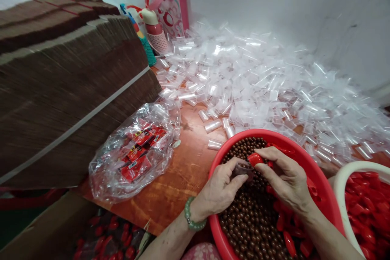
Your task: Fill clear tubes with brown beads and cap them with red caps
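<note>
My left hand point(217, 190), with a green bead bracelet point(191, 216) at the wrist, is closed round a small see-through plastic container point(244, 170) that looks dark inside. Between the thumb and fingers of my right hand point(285, 176) is a shiny red plastic cap point(254, 159), close by the container's right end. Whether cap and container touch is unclear. Both hands are above a red basin point(331, 207) holding many brown balls point(250, 225), with loose red plastic pieces point(289, 243) along its right side.
Clear plastic tubes point(243, 77) lie heaped along the wall. A cream tub point(341, 187) of red pieces stands at right. On the brown tabletop point(189, 170) sits a clear bag point(106, 174) with red packets. A strapped brown stack point(67, 93), bottle point(155, 28) and pink bag point(173, 12) stand left.
</note>
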Demonstrator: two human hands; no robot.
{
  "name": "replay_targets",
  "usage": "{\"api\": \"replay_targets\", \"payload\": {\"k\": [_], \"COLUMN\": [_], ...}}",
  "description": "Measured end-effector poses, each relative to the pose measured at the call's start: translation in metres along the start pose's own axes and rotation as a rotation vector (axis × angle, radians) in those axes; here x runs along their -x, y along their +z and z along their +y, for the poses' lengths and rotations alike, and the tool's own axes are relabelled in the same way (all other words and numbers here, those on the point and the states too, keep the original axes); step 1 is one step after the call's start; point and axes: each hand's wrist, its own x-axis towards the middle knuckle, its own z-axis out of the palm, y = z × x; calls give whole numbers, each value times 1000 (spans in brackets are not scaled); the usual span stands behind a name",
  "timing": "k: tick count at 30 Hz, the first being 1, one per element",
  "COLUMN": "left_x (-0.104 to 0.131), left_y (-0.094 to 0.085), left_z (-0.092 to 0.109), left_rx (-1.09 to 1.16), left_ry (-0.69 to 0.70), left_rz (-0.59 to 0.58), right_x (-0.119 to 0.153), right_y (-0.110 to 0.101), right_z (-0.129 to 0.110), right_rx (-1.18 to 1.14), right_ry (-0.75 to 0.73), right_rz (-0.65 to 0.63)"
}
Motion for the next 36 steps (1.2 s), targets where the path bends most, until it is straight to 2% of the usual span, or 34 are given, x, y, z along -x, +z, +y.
{"api": "replay_targets", "payload": {"k": [5, 17, 21, 24, 26, 28, 31, 36], "left_x": [-1, 0, 0, -2, -5, -7, -8, -6], "left_y": [0, 0, -1, -2, -1, 0, 1, 2], "left_z": [1, 2, 0, -1, -1, -1, 0, -4], "left_rx": [-65, -174, -97, 98, 246, 357, 458, 564], "left_ry": [28, -18, -23, -68, -90, -69, -39, -60], "left_rz": [-6, -83, -56, -65, -72, -66, -70, -66], "right_x": [-2, -3, 6, 11, 12, 11, 8, 7], "right_y": [0, -6, -1, 7, 13, 19, 26, 28], "right_z": [1, -7, -11, -12, -11, -10, -7, -3], "right_rx": [86, 219, 469, 604, 644, 677, 719, 768], "right_ry": [-131, -139, -235, -266, -295, -341, -434, -527], "right_rz": [-90, -316, -338, -373, -358, -287, -192, -125]}}
